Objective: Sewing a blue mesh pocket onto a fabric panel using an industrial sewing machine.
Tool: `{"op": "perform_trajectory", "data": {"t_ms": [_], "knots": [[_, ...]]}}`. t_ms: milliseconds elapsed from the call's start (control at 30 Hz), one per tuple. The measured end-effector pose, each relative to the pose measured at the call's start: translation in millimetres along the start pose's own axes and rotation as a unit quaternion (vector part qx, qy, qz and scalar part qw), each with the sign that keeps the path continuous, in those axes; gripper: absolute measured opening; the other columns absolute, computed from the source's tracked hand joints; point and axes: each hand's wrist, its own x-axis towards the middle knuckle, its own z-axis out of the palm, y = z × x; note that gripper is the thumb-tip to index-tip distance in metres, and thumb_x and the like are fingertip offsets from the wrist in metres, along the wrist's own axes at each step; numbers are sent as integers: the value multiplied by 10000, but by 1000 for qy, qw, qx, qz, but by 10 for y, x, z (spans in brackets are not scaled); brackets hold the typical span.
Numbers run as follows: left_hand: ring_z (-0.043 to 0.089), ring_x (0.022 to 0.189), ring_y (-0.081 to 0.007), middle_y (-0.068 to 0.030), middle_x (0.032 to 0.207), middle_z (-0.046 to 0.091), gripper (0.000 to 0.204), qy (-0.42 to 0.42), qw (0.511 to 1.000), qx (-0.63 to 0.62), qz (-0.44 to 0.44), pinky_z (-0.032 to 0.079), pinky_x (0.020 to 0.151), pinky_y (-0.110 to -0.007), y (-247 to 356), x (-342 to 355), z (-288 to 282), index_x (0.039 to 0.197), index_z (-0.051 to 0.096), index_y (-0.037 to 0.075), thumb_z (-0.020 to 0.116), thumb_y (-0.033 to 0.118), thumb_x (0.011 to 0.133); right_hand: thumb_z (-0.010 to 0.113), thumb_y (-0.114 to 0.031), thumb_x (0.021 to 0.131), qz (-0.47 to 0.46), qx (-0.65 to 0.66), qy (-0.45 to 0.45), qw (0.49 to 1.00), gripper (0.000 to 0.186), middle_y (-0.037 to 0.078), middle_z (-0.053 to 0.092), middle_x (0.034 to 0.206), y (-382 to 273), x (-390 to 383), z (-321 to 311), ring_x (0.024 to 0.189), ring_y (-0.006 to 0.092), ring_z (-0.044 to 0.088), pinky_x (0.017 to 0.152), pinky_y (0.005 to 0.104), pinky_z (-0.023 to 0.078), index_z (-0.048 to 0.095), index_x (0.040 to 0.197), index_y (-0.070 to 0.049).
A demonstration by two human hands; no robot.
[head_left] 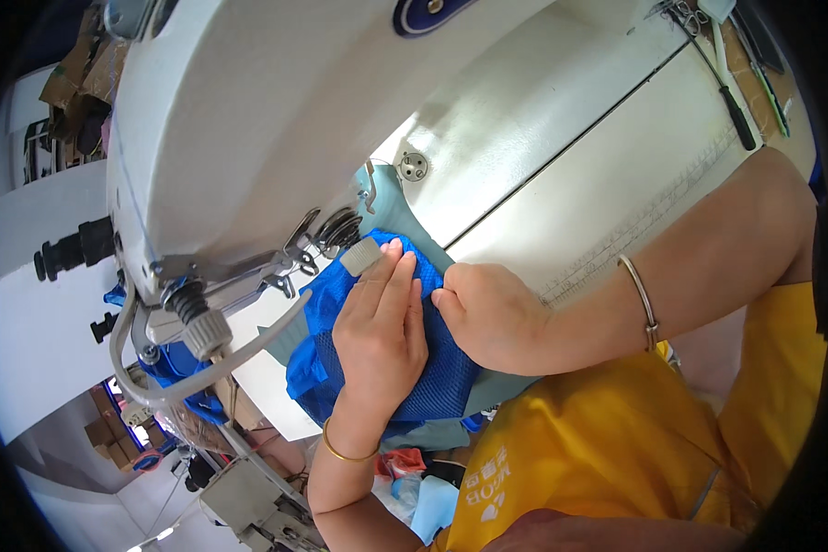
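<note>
Black-handled tool upper right, cardboard upper left

Left hand flat on blue cloth, fingers extended. Right hand curled, pinching cloth's right edge. Teal cloth beneath. White sewing machine looming upper left. Yellow apron below. Black-handled screwdriver upper right.

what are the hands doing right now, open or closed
Left hand: open, fingers extended, pressing on the blue cloth.
Right hand: closed, apparently pinching the cloth's edge.
</note>
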Motion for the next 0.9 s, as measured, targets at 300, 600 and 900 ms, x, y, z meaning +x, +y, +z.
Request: {"op": "perform_trajectory", "data": {"t_ms": [300,600,900], "knots": [[649,1103,-382,-251,1207,650,285,19,998,46,-36,529,954,-426,141,-44,120,1136,657,-76,646,-8,859,539,-192,943,-2,-16,-28,999,291,263,622,789,4,44,-34,796,445,611,723,520,471,588,768,35],[639,1100,-371,-218,1208,650,263,30,997,72,-26,527,949,-422,124,-29,150,1119,666,-47,657,-11,858,572,-177,919,-50,-138,-335,931,233,190,652,783,-128,368,-481,786,368,660,726,464,524,607,786,12],[625,1075,-398,-260,1117,637,286,51,997,64,0,515,954,-431,93,-40,174,1094,624,-113,641,0,831,678,-234,839,-549,-425,55,717,282,8,699,1168,44,741,-735,1175,242,601,1063,411,444,727,1073,-84]]}}
